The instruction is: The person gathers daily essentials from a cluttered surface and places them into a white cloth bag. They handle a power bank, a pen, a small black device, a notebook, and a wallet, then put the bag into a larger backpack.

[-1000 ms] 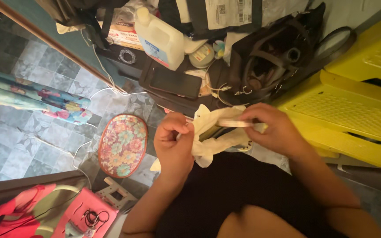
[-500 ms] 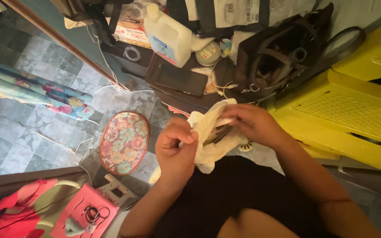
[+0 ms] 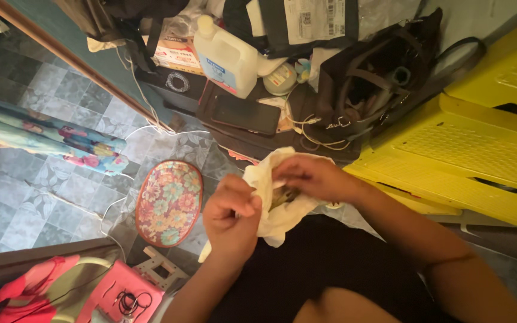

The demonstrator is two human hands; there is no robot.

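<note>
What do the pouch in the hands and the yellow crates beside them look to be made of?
The pouch: soft cream cloth, matte, judging by its folds and limp drape between the left hand and right hand. The yellow crates: rigid moulded plastic, slightly glossy, with a fine grid pattern and straight edges.

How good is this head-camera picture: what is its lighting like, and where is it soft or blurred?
Head view: dim, warm light; the floor tiles at left lie in shadow; the yellow crate is brightest; the right hand and left hand on the cream cloth bag look soft; the bag's contents cannot be told.
</note>
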